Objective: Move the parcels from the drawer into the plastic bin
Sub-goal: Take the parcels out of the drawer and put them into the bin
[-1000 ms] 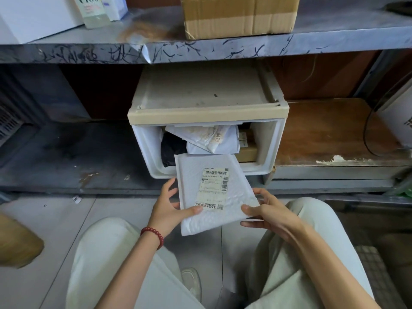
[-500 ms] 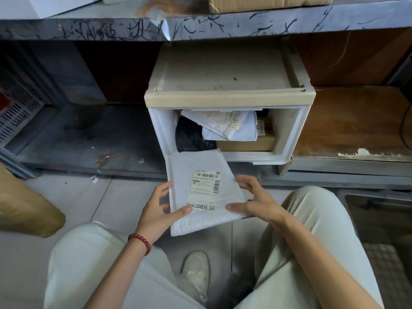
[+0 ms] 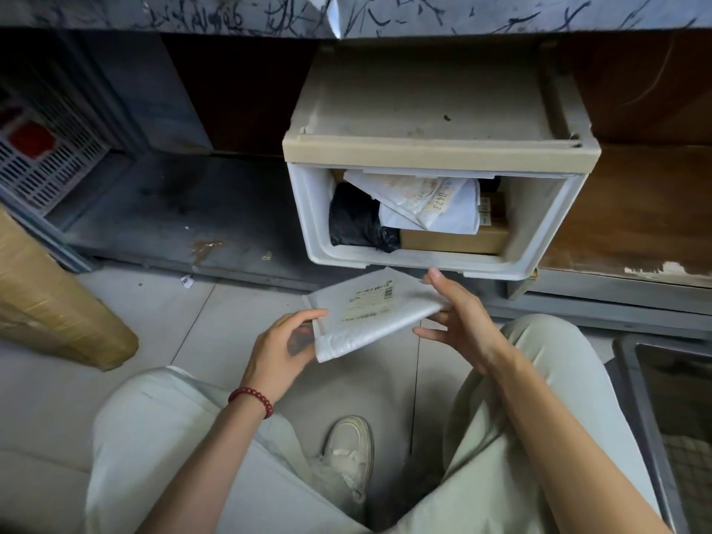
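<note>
Nearest, between pale-trousered knees and above a white shoe [image 3: 348, 452], the left grip [image 3: 283, 350], a bare hand with a red bead bracelet [image 3: 252, 398] at the wrist, pinches the left edge of a white padded mailer [image 3: 370, 314], thumb on top. The right grip [image 3: 462, 321] is relaxed, straight fingers touching the mailer's right corner. The mailer hangs tilted just in front of the open drawer [image 3: 435, 265]; its label shows a barcode, the print too blurred to read. Inside the drawer lie a black bag [image 3: 356, 221], a brown carton [image 3: 454, 240] and a white poly parcel [image 3: 431, 204] marked "0473". A perforated crate [image 3: 42, 163] sits far left.
</note>
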`<state>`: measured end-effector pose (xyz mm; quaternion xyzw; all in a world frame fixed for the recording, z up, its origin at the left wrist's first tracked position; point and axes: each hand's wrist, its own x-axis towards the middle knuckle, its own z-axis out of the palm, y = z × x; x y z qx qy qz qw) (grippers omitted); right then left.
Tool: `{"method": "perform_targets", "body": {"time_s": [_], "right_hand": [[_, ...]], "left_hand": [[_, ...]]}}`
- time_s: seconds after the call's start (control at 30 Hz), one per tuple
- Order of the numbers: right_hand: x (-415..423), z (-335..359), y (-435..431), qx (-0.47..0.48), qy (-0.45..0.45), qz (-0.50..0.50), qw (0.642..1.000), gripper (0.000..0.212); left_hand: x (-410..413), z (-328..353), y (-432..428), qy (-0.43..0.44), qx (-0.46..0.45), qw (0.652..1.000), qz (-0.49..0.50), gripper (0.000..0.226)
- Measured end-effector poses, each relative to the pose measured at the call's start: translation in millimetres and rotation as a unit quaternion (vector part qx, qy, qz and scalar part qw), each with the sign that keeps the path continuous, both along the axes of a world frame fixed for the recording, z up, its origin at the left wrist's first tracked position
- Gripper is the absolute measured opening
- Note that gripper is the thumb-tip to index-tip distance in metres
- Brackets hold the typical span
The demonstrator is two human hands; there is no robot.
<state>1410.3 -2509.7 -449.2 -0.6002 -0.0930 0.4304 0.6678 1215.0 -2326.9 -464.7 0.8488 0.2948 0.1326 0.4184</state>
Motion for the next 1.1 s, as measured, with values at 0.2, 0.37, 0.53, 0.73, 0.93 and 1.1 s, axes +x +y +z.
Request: {"method": "perform_targets", "body": {"time_s": [0.2, 0.37, 0.53, 0.73, 0.93, 1.1], "right_hand": [[-6.0, -9.4, 1.2, -0.026, -0.074, 0.054, 0.995, 0.08], [-4.6, -16.5, 3.0, -0.083, -0.192, 0.064, 0.976, 0.055], [-0.5, -17.5, 2.9, -0.046, -0.214, 0.069, 0.973, 0.054], [17.0, 19.3, -8.7, 0.017, -0.279, -0.05, 0.959, 0.058], [35.6, 70.4, -38.9, 0.086, -0.349, -0.175, 0.917, 0.057], [54.9, 101.1, -80.7, 0.097, -0.369, -0.26, 0.887, 0.057]], "left_hand": [[11.2, -2.9, 8.8, 0.011, 0.061, 0.996, 0.062, 0.015], [16.6, 1.9, 5.1, -0.034, -0.089, 0.992, 0.086, 0.031], [24.5, 13.0, 2.8, -0.079, -0.084, 0.99, 0.08, 0.028], [69.0, 53.2, -17.8, -0.158, -0.045, 0.984, 0.063, 0.029], [132.3, 111.4, -42.4, -0.151, 0.095, 0.984, 0.024, 0.066], [173.9, 154.3, -77.6, -0.198, 0.119, 0.972, -0.048, 0.067]]}}
